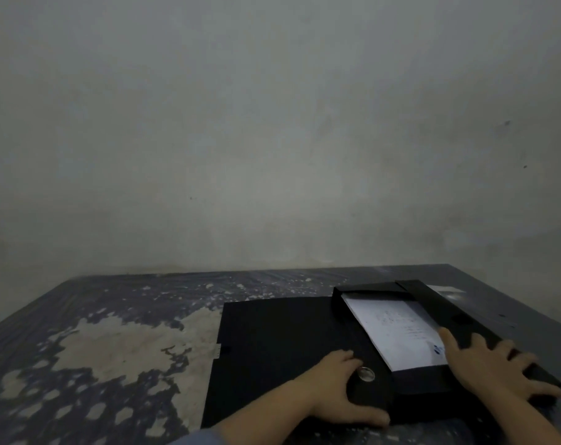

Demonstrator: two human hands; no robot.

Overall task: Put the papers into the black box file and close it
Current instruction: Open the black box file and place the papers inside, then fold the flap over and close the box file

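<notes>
The black box file (369, 293) lies open on the table at the lower right, its lid (272, 348) folded flat to the left. White papers (398, 329) lie inside the tray, printed side up. My left hand (340, 390) grips the near end of the file's spine, next to its round metal ring (366, 373). My right hand (491, 367) rests with spread fingers on the file's right flap (449, 309), thumb touching the papers' near corner.
The table top (112, 332) is dark with large worn, pale patches on the left. A plain grey wall (272, 123) rises right behind its far edge. A pale sheet or label (446, 289) peeks out beyond the file's far right corner.
</notes>
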